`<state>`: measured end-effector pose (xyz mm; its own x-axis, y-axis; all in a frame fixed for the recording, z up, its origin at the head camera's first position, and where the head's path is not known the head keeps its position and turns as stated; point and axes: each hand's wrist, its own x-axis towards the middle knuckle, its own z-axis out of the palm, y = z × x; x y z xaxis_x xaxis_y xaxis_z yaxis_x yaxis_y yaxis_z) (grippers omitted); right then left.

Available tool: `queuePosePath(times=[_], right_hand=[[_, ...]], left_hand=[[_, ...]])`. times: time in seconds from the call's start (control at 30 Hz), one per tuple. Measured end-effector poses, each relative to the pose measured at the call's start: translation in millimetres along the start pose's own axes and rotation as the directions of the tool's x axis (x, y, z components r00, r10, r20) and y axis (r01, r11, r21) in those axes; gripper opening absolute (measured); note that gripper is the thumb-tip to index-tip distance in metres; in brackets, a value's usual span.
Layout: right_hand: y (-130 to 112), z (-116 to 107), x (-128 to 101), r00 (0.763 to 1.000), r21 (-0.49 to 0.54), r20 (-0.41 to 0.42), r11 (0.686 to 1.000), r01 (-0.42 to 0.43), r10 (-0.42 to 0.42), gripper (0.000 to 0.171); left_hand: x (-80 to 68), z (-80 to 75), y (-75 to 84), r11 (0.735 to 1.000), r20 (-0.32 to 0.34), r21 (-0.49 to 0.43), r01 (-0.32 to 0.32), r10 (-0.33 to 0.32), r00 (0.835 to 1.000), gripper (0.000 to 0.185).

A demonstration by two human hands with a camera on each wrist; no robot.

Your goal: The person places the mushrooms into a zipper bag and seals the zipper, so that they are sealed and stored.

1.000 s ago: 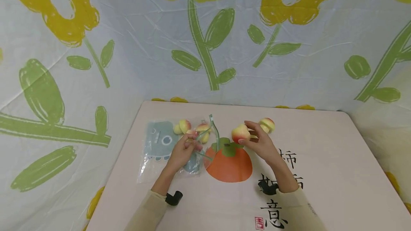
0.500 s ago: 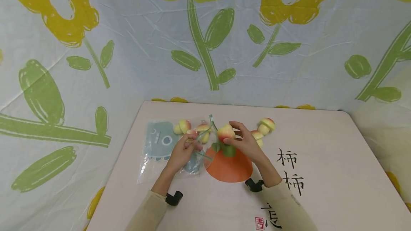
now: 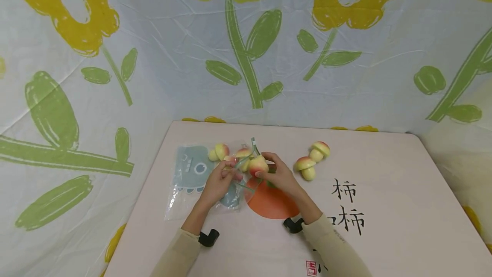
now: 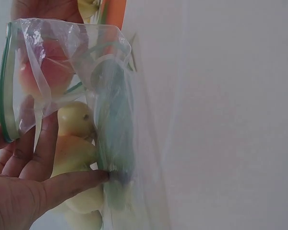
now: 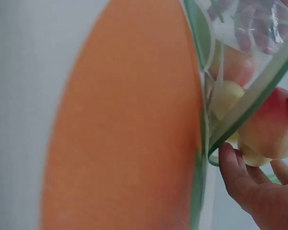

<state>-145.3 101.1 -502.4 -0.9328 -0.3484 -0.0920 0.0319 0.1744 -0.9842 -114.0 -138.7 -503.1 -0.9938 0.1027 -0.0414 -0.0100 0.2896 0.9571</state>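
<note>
The bag (image 3: 189,170), clear with a blue one-eyed print, is gripped near its green-edged mouth by the left hand (image 3: 218,184), its fingers curled on the film; the mouth is held raised, while the bag's printed part is laid flat on the table (image 3: 403,183); a mushroom (image 3: 258,166), red and yellow, is clasped between the thumb and fingers of the right hand (image 3: 282,177) at the bag's mouth; whether the edge has been passed cannot be told; several bagged mushrooms (image 3: 221,151) are seen through the film, clustered just beside the left hand.

To the right of the right hand, the near mushroom (image 3: 306,168) and the far mushroom (image 3: 320,151) are left lying close together on the table; an orange persimmon (image 3: 270,199) is printed on the surface below the hands, partly covered by the right hand; black characters (image 3: 352,221) and a red seal (image 3: 311,268) are printed farther right, some hidden by the right sleeve (image 3: 330,243); behind, a white cloth (image 3: 173,76) is patterned with yellow flowers.
</note>
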Motion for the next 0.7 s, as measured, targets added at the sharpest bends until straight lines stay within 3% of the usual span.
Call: queuePosePath(times=[0.3, 0.7], right_hand=[[3.9, 5.3, 2.4, 0.999, 0.045, 0.049, 0.999, -0.017, 0.014, 0.072], [4.5, 2.5, 0.7, 0.997, 0.007, 0.062, 0.999, -0.035, 0.035, 0.067]], left_hand=[[-1.1, -1.9, 2.7, 1.0, 0.01, 0.009, -0.016, 0.016, 1.0, 0.015], [-0.5, -1.1, 1.7, 1.0, 0.015, -0.007, -0.009, 0.01, 1.0, 0.014]])
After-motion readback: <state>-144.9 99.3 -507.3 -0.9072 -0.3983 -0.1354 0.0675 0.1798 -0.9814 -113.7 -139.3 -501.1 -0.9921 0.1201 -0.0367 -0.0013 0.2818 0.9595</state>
